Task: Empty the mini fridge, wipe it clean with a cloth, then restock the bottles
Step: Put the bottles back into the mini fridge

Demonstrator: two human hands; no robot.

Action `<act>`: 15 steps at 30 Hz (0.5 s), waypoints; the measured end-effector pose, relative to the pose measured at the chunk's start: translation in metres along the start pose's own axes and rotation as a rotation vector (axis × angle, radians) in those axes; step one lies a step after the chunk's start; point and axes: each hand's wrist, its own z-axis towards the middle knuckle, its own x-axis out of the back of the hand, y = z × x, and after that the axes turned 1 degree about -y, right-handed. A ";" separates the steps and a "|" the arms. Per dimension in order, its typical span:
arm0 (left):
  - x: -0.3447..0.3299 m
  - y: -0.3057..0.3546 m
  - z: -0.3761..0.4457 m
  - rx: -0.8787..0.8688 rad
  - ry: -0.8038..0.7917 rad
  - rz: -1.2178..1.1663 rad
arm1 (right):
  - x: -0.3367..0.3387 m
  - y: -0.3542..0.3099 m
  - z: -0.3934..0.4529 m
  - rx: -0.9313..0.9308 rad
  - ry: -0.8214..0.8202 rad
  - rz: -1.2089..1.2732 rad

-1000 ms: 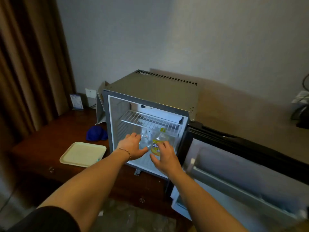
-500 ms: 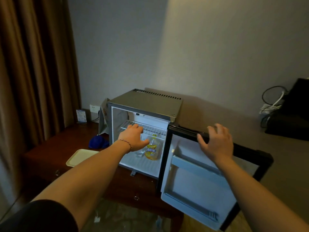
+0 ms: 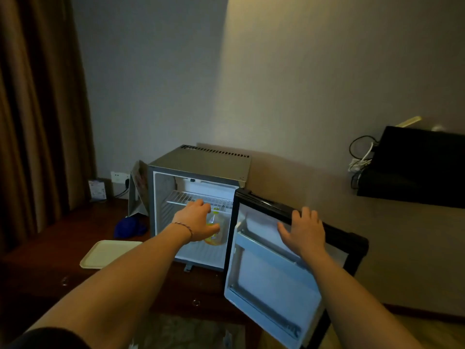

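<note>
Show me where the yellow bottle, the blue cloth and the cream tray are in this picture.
yellow bottle [image 3: 214, 239]: head view, on the lower body, below the left hand.
blue cloth [image 3: 129, 227]: head view, on the middle of the bundle left of the fridge.
cream tray [image 3: 108, 253]: head view, on its bare flat centre.

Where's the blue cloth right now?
In the head view, the blue cloth lies on the dark wooden desk, just left of the mini fridge and behind the cream tray.
</note>
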 end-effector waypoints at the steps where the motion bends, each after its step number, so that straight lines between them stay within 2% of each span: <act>1: 0.003 -0.001 -0.004 -0.007 0.004 -0.003 | 0.006 -0.006 -0.007 0.013 -0.009 -0.014; 5: 0.016 -0.003 -0.016 -0.043 0.033 -0.003 | 0.033 -0.031 -0.034 0.063 -0.090 -0.026; 10: 0.038 -0.002 -0.034 -0.104 0.045 -0.010 | 0.062 -0.071 -0.058 0.142 -0.241 0.102; 15: 0.058 -0.006 -0.053 -0.132 0.079 -0.021 | 0.075 -0.112 -0.074 0.251 -0.305 0.239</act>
